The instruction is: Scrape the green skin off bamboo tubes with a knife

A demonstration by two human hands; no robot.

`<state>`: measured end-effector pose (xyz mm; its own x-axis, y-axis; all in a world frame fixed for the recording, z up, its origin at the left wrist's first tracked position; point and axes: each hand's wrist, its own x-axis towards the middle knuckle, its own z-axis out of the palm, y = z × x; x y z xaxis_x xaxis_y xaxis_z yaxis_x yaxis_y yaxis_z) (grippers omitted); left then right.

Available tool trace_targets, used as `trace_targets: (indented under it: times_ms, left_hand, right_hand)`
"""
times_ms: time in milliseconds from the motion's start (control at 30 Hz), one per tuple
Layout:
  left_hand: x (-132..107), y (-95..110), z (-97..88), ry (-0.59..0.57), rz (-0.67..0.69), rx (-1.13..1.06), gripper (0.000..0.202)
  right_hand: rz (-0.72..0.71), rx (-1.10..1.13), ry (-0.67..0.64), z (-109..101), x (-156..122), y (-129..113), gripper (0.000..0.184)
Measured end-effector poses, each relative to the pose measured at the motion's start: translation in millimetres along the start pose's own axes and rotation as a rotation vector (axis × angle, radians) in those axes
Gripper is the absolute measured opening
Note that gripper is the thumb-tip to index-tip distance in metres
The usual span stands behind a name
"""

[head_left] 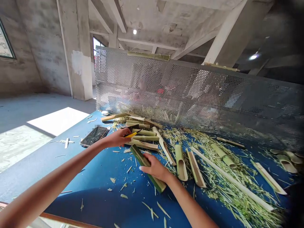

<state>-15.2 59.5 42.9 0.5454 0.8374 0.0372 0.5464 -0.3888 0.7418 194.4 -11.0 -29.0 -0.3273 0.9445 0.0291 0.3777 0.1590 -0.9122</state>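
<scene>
My right hand [155, 167] is wrapped around a green bamboo piece [137, 153], which slants over the blue table with its lower end toward me. Farther left, my left hand [119, 138] is closed on a slim yellow tool [131, 135]; its kind is not clear, and the fingers hide part of it. Just beyond that hand lie several cut bamboo pieces [146, 138], side by side. A pale, scooped bamboo strip [163, 145] rests to their right. Close to my left wrist is a dark phone [95, 136], lying flat.
A perforated metal screen [152, 85] stands along the table's [102, 177] far edge. Green shavings [225, 190] cover much of the right side, around a long bamboo strip [232, 180] and a hollowed bamboo piece [181, 163]. A white round object [104, 113] sits at the far left corner.
</scene>
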Motion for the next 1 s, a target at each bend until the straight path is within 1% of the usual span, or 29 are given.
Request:
trace_targets:
  times_ms: [67, 133, 167, 200, 233, 300, 333, 367, 467, 500, 600, 633, 667, 700, 767, 800, 833, 900, 967, 1000]
  left_hand:
    - [-8.4, -9.5, 1.5, -0.056, -0.050, -0.156, 0.024]
    - [-16.8, -12.7, 5.0, -0.043, -0.094, -0.279, 0.023]
    - [-19.8, -10.9, 8.1, -0.018, -0.107, -0.323, 0.023]
    - [-21.5, -6.9, 12.4, 0.011, -0.108, -0.350, 0.022]
    - [-21.6, -0.9, 17.8, 0.040, -0.097, -0.357, 0.021]
    - [-17.0, 14.8, 31.0, 0.081, -0.038, -0.330, 0.021]
    - [-12.9, 23.0, 38.1, 0.095, 0.000, -0.308, 0.023]
    - [-8.5, 30.6, 45.1, 0.111, 0.042, -0.286, 0.026]
    - [-1.8, 45.8, 63.0, 0.129, 0.159, -0.186, 0.033]
    - [-4.0, 48.1, 68.3, 0.165, 0.190, -0.145, 0.033]
    - [-23.3, 48.6, 87.5, 0.359, 0.317, -0.010, 0.032]
    - [-31.0, 47.5, 95.8, 0.362, 0.392, 0.056, 0.031]
    - [-37.5, 46.1, 104.9, 0.282, 0.480, 0.144, 0.030]
    - [-42.0, 44.5, 114.3, 0.171, 0.566, 0.248, 0.029]
    - [-44.4, 41.8, 131.1, -0.040, 0.699, 0.447, 0.032]
    - [-43.2, 40.9, 137.2, -0.103, 0.738, 0.528, 0.032]
    - [-41.7, 40.5, 141.2, -0.141, 0.759, 0.590, 0.031]
    - [-41.5, 40.7, 142.5, -0.200, 0.777, 0.661, 0.028]
    - [-48.8, 40.9, 137.6, -0.247, 0.798, 0.667, 0.029]
    - [-55.2, 40.5, 134.5, -0.258, 0.819, 0.662, 0.026]
  right_hand:
    - [-0.025, -0.171, 0.029, -2.3, 0.4, -0.4, 0.048]
    - [-0.047, -0.294, 0.115, -7.5, 0.7, -4.4, 0.058]
    - [-0.063, -0.303, 0.139, -10.1, 0.9, -7.7, 0.058]
    - [-0.073, -0.253, 0.133, -12.1, 1.1, -11.7, 0.058]
    - [-0.074, -0.140, 0.095, -13.0, 1.3, -16.3, 0.058]
    - [-0.060, 0.177, -0.023, -10.3, 1.5, -26.6, 0.061]
    - [-0.055, 0.321, -0.052, -7.2, 1.4, -31.8, 0.061]
    - [-0.055, 0.433, -0.046, -3.6, 1.0, -36.6, 0.061]
    - [-0.036, 0.602, 0.065, 1.6, -3.3, -45.0, 0.060]
    - [-0.015, 0.632, 0.105, -0.8, -5.7, -45.0, 0.058]
    - [0.030, 0.623, 0.217, -21.6, -12.7, -36.5, 0.051]
    - [0.032, 0.580, 0.248, -31.2, -13.6, -31.3, 0.049]
    - [0.029, 0.523, 0.263, -40.6, -13.5, -25.5, 0.048]
    - [0.032, 0.451, 0.251, -48.9, -12.4, -19.3, 0.048]
    - [0.053, 0.261, 0.179, -59.3, -8.3, -7.4, 0.050]
    - [0.069, 0.157, 0.125, -60.9, -6.2, -2.3, 0.050]
    - [0.084, 0.064, 0.061, -60.3, -4.7, 1.7, 0.050]
    - [0.102, -0.091, -0.069, -54.6, -4.3, 6.3, 0.045]
    - [0.107, -0.225, -0.162, -47.4, -6.3, 6.8, 0.037]
    - [0.105, -0.294, -0.180, -44.6, -7.5, 6.1, 0.034]
